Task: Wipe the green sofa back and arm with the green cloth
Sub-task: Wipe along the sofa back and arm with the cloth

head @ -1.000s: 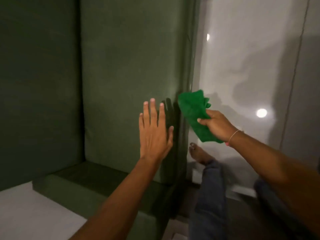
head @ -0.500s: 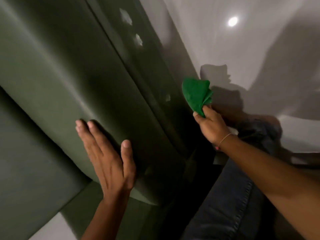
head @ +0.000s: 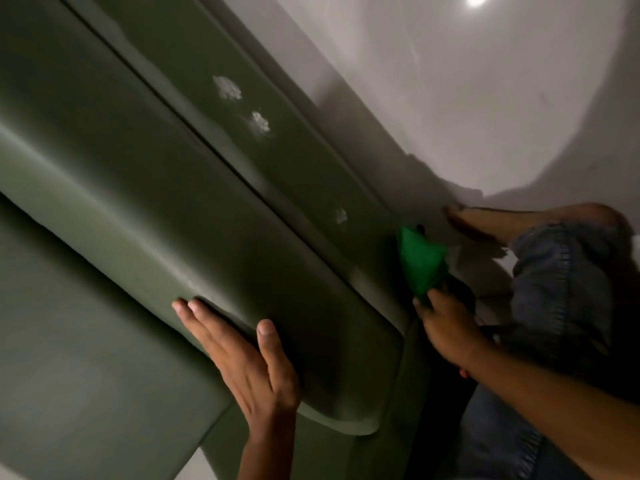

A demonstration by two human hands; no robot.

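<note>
The dark green sofa fills the left of the tilted head view. Its back cushion (head: 145, 216) runs diagonally. Beside it lies the flat top of the sofa frame (head: 284, 161), marked with three whitish patches (head: 227, 88). My left hand (head: 249, 362) lies flat on the cushion's near end, fingers spread, holding nothing. My right hand (head: 446, 327) grips the bright green cloth (head: 420, 261) by its lower corner. The cloth stands up at the frame's outer edge, just past the nearest patch; I cannot tell whether it touches the fabric.
A glossy pale floor (head: 485, 98) with a ceiling-light reflection lies beyond the sofa. My bare foot (head: 519, 220) and jeans-clad leg (head: 561, 289) are on the right, close to the cloth. A seat cushion (head: 69, 341) is at lower left.
The view has swung closer over the sofa's top. My right hand has brought the cloth down to the frame's outer edge. My left hand stays pressed on the cushion.
</note>
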